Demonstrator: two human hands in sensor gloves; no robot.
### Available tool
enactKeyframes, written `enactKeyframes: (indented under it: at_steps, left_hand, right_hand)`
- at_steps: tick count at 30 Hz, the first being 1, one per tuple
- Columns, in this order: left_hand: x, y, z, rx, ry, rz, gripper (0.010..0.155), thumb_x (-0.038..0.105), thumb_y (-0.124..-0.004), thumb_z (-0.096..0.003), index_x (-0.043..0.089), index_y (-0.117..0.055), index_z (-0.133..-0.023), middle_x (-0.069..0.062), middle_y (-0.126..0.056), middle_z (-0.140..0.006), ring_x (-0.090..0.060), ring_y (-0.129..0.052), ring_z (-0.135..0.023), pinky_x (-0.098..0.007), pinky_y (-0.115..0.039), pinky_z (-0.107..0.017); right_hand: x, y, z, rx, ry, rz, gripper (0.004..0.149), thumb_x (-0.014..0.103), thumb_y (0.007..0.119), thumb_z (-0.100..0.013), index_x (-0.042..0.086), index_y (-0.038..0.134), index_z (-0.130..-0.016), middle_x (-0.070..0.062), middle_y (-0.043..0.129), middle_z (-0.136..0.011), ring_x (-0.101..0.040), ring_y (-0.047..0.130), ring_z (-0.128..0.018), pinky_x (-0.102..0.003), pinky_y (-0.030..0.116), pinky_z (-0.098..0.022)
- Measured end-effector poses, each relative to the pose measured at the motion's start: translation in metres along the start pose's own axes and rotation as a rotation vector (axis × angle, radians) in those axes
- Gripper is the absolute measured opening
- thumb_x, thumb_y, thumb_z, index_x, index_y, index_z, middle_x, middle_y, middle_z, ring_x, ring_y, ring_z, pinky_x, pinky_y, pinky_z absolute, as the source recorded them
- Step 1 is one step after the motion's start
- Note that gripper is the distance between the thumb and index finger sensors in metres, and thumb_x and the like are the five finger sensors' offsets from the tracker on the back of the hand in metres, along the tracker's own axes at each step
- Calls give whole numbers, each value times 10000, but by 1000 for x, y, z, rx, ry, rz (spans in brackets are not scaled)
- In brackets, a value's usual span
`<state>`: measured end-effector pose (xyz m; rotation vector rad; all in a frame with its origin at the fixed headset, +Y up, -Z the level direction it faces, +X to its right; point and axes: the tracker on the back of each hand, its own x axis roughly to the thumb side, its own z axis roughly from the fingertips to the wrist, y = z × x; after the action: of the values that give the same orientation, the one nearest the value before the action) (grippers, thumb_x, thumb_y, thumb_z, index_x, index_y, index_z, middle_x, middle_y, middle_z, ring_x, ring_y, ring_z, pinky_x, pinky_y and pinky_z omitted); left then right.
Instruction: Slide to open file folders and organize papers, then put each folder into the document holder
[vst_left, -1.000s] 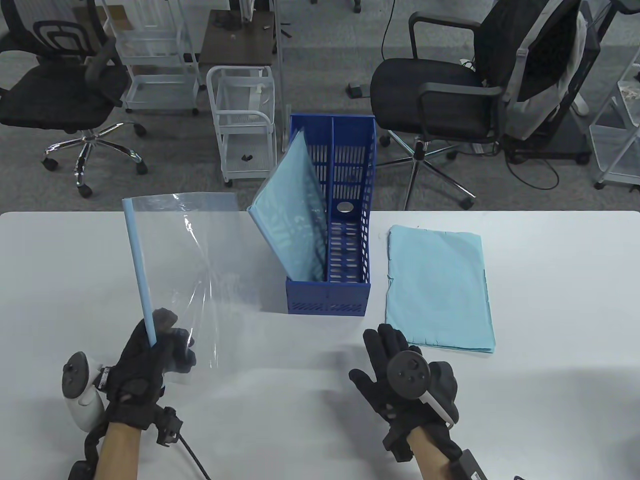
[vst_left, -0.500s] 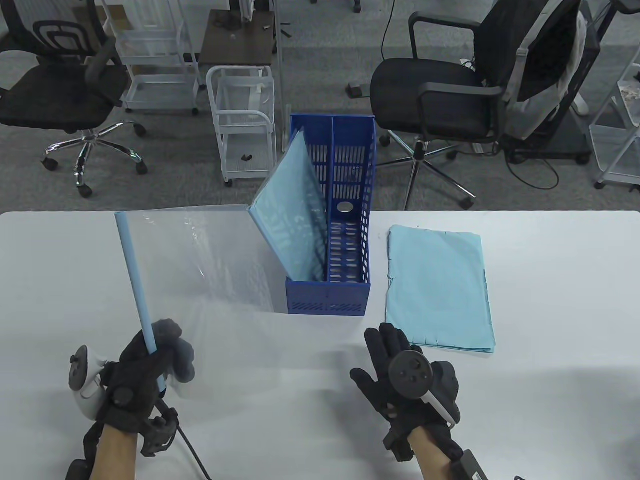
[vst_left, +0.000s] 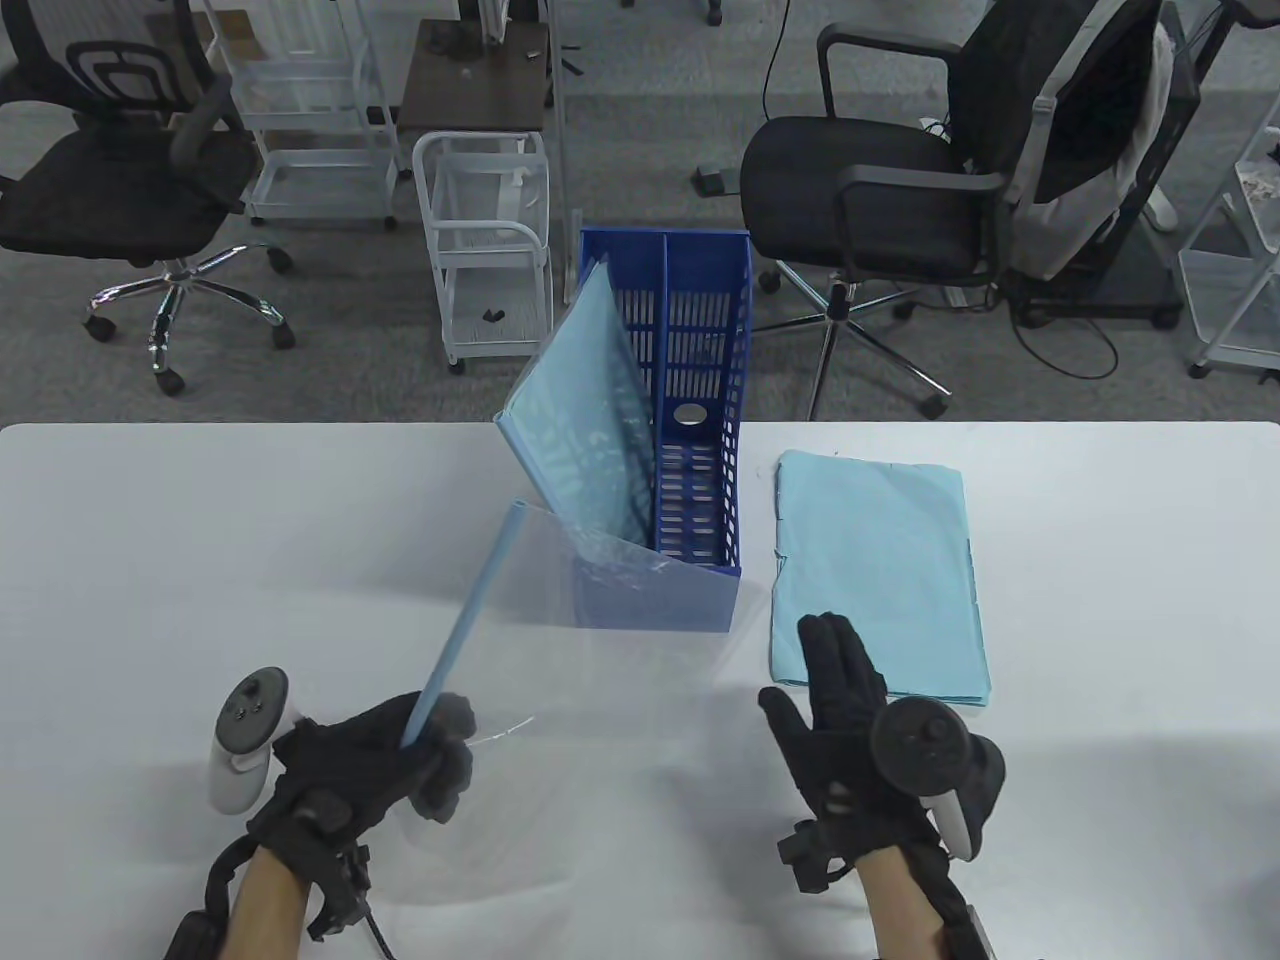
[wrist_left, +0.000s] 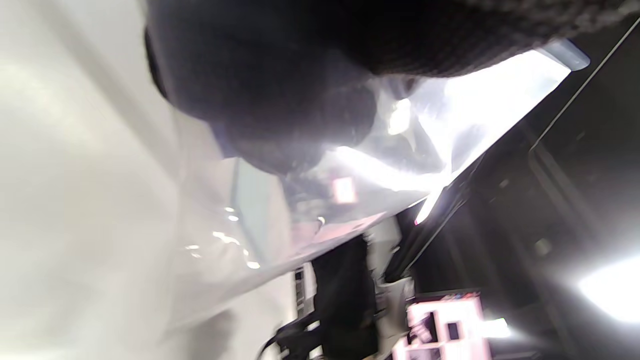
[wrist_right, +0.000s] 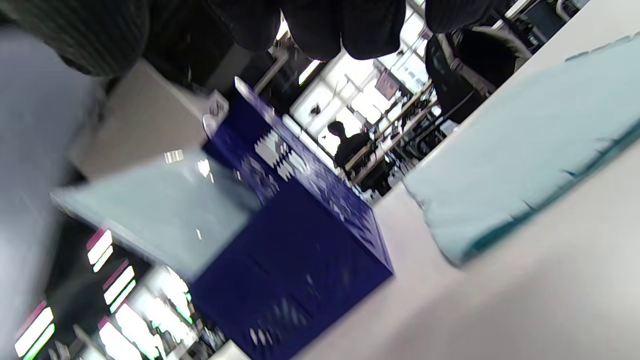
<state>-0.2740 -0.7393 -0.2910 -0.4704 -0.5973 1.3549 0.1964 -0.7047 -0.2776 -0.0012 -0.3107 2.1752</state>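
My left hand (vst_left: 400, 755) grips the lower end of a light-blue slide bar (vst_left: 462, 628) on a clear plastic folder (vst_left: 620, 640), which is lifted off the table and tilted right, in front of the blue document holder (vst_left: 665, 430). One folder filled with blue paper (vst_left: 585, 440) leans in the holder's left compartment. A stack of light-blue papers (vst_left: 878, 575) lies right of the holder. My right hand (vst_left: 845, 690) hovers open, fingers straight, at the stack's near-left corner. The left wrist view shows the clear folder (wrist_left: 415, 150) under my blurred fingers. The holder (wrist_right: 300, 240) and papers (wrist_right: 525, 165) appear in the right wrist view.
The white table (vst_left: 150, 560) ends at its far edge behind the holder. Beyond it stand office chairs (vst_left: 900, 170), a white trolley (vst_left: 485, 250) and a small dark table (vst_left: 470, 70) on grey floor.
My left hand has swung the clear folder from standing on the left to tilted right in front of the holder. My right hand has moved forward and right toward the paper stack.
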Motion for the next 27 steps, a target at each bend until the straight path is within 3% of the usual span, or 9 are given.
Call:
enactKeyframes:
  at_steps: [4, 8, 11, 15, 20, 23, 27]
  left_hand:
    - [2, -22, -15, -66, 110, -169, 513, 337, -836, -452, 434, -838, -955, 51, -1040, -745, -192, -1123, -452, -405, -944, -371]
    - [0, -42, -30, -136, 178, -276, 511, 341, -836, -452, 433, -838, -955, 51, -1040, -743, -191, -1123, -457, -407, -944, -375]
    - [-1, -54, -37, -174, 205, -330, 511, 344, -836, -451, 434, -837, -954, 53, -1039, -745, -195, -1124, -459, -406, -945, -378]
    - [-4, -63, -42, -213, 227, -367, 512, 341, -835, -454, 428, -832, -958, 50, -1036, -751, -195, -1122, -469, -413, -942, -385]
    - [-6, -65, -44, -218, 246, -379, 515, 332, -829, -463, 403, -813, -973, 43, -1023, -772, -207, -1116, -498, -424, -937, -407]
    - [-4, -64, -42, -189, 261, -389, 523, 405, -828, -487, 374, -770, -1006, 26, -983, -841, -238, -1092, -586, -455, -912, -471]
    - [2, -59, -40, -71, 254, -430, 680, 498, -857, -469, 349, -627, -1091, -16, -836, -1019, -311, -969, -820, -548, -779, -650]
  right_hand:
    - [-1, -31, 5, -190, 14, -141, 836, 687, 670, -409, 323, 285, -1056, -40, 372, -1184, -375, 475, -1082, -608, 430, -760]
    - [7, -26, 3, -41, -67, -167, 873, 711, 726, -384, 325, 345, -1068, -52, 432, -1184, -395, 505, -1077, -634, 449, -749]
    - [15, -10, 2, 66, -89, -156, 865, 692, 789, -365, 285, 474, -1060, -43, 619, -1129, -392, 704, -991, -624, 597, -712]
    - [17, 0, 1, 144, -92, -194, 680, 597, 848, -367, 211, 767, -920, -4, 988, -772, -264, 1019, -582, -479, 851, -503]
    - [17, 8, 0, 174, -94, -164, 439, 477, 859, -392, 238, 905, -757, 59, 1057, -536, -171, 1044, -356, -396, 907, -365]
    - [16, 10, 0, 160, -82, -162, 429, 469, 855, -393, 235, 909, -748, 56, 1052, -517, -164, 1036, -334, -388, 906, -354]
    - [15, 15, 0, 155, -74, -139, 424, 466, 852, -393, 229, 915, -739, 54, 1052, -499, -160, 1032, -313, -384, 906, -339]
